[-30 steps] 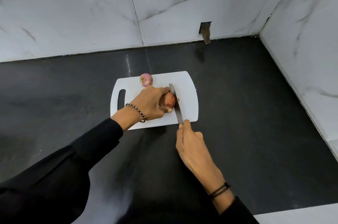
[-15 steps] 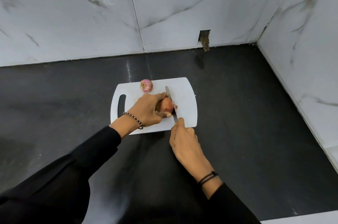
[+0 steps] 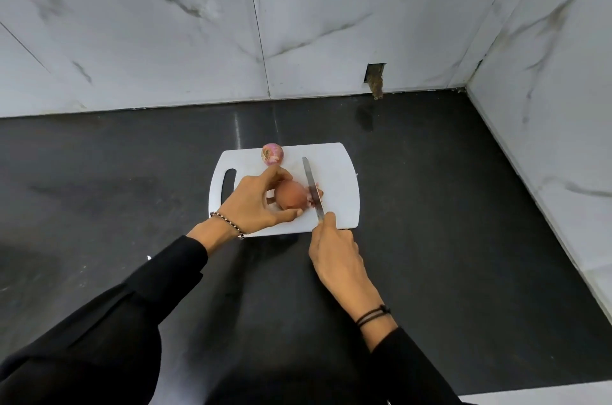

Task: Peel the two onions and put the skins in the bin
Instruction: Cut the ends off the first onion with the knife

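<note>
Black countertop [image 3: 430, 206] under white marble wall tiles is carrying a white cutting board [image 3: 341, 173]. On the board's middle, a brown onion [image 3: 291, 194] is lying between the curled fingers and thumb of the left hand [image 3: 255, 202], which is cupping it from the left. The right hand [image 3: 334, 252] is gripping a knife [image 3: 313, 187], forefinger lying along the blade's back, the blade pressing against the onion's right end. A second, purplish onion [image 3: 273, 153] is sitting at the board's far edge, just beyond the left fingertips.
</note>
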Demonstrator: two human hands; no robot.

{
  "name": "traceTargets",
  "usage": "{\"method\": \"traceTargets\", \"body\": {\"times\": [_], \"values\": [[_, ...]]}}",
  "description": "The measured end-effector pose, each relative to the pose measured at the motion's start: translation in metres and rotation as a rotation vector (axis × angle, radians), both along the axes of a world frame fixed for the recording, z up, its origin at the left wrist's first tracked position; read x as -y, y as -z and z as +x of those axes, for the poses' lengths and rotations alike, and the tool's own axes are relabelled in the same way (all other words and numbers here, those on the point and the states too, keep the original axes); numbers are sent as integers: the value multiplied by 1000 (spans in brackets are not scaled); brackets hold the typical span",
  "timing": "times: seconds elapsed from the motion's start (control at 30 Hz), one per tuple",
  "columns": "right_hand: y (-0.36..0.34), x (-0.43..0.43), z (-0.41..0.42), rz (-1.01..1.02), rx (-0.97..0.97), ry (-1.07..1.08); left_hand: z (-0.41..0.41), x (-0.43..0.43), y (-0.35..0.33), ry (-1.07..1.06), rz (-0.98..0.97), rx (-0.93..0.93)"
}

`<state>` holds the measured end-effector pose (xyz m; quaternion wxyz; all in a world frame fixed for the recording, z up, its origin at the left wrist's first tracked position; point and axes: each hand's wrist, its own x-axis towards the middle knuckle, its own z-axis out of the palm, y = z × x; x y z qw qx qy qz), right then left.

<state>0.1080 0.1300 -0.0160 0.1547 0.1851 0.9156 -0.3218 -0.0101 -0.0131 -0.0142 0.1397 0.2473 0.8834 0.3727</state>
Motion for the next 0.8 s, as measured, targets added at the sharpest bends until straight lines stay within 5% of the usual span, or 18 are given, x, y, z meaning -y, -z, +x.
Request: {"method": "traceTargets", "body": {"times": [0.33, 0.63, 0.8], "values": [[-2, 0, 5, -44, -15, 15, 1, 16, -5, -18, -108, 1], [2, 3, 7, 81, -15, -27, 0, -31, -20, 137, -730, -301], [4, 3, 7, 84, -21, -18, 2, -47, -19, 104, -836, -292]]}}
